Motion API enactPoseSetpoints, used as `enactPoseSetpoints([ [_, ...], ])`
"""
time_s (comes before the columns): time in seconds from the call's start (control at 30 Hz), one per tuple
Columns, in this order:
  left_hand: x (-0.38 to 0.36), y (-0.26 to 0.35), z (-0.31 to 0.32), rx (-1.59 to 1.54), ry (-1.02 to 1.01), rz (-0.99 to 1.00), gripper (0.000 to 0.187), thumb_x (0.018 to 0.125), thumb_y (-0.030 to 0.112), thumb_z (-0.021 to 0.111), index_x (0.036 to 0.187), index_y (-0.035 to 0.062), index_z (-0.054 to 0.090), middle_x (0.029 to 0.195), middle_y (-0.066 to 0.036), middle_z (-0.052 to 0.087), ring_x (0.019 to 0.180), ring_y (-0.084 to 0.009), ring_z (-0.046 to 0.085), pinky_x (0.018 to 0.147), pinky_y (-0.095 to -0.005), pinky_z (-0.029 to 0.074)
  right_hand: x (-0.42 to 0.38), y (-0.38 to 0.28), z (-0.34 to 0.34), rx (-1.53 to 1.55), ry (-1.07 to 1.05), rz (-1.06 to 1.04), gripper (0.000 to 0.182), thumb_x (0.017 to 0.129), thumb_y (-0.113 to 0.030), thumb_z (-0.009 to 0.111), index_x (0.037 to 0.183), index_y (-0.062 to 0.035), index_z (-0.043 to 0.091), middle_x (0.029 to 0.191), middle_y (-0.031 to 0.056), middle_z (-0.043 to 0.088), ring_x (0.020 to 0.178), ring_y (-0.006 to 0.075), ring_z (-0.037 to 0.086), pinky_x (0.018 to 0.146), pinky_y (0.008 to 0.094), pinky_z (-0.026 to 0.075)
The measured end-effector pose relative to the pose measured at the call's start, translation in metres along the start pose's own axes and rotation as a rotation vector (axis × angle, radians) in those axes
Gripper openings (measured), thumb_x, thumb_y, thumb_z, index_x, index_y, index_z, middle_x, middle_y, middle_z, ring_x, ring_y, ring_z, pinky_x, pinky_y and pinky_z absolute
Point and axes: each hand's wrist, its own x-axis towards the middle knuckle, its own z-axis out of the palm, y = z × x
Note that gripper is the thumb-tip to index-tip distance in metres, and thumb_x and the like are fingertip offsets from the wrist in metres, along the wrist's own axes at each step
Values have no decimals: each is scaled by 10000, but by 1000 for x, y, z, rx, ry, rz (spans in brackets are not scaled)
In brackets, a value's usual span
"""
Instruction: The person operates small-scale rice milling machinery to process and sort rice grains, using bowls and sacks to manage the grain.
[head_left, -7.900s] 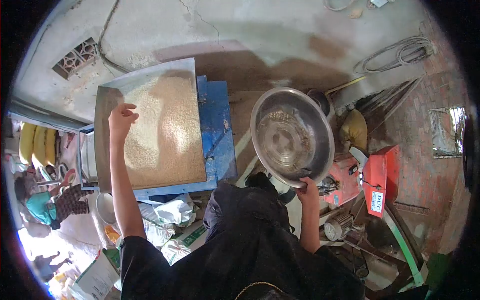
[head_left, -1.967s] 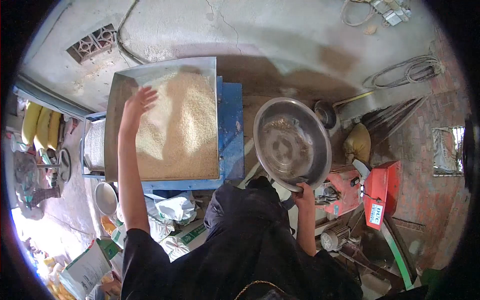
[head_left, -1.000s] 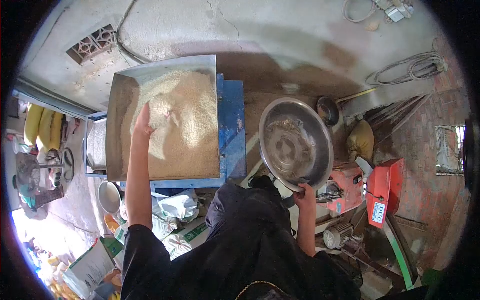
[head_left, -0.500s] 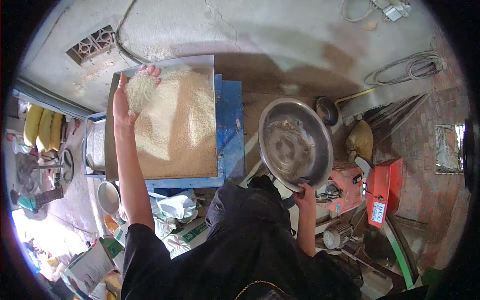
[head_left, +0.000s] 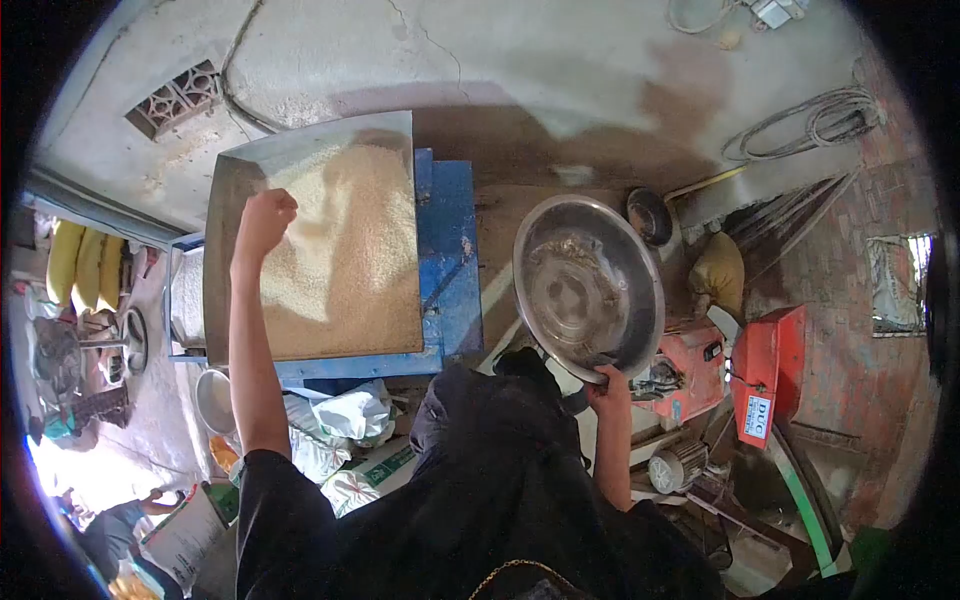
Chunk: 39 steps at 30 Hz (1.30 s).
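Golden grain [head_left: 340,260] fills a metal hopper [head_left: 225,200] atop a blue machine [head_left: 445,250], where the person's left hand [head_left: 265,215] rests curled into a loose fist on the heap. The right hand [head_left: 608,382] grips the rim of a tilted steel basin [head_left: 585,285] beside it.

Grain [head_left: 345,255] fills the hopper [head_left: 225,270], which sits on the machine frame [head_left: 445,250]. The basin [head_left: 588,285] hangs right of the frame's right edge, sacks [head_left: 340,420] below its near edge.

Small grain-milling workshop: grain-filled hopper [head_left: 340,250], red motor machine [head_left: 765,375], sacks [head_left: 340,415]
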Motion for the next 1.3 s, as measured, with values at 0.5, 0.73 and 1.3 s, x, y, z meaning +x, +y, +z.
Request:
enactPoseSetpoints([
  [0.5, -10, -16, 33, 134, 176, 87, 161, 714, 174, 623, 768, 25, 593, 702, -134, 602, 645, -296, 589, 629, -389, 451, 0, 36, -52, -15, 23, 128, 182, 711, -60, 563, 885, -23, 530, 825, 90, 534, 733, 228, 534, 634, 351, 450],
  [0.73, -7, -21, 51, 236, 216, -109, 140, 697, 84, 609, 826, 29, 605, 727, -112, 602, 678, -248, 583, 652, -372, 454, -6, 54, -72, 184, -14, 188, 133, 693, -18, 555, 804, -56, 493, 776, 58, 518, 692, 196, 541, 572, 322, 472],
  [1.3, -98, 46, 122, 147, 546, -396, 588, 690, 25, 565, 1255, 72, 412, 903, -167, 607, 842, -322, 578, 755, -407, 463, 56, -53, -95, -276, -412, 171, 207, 665, -36, 580, 862, 3, 530, 855, 78, 550, 796, 222, 550, 723, 339, 471],
])
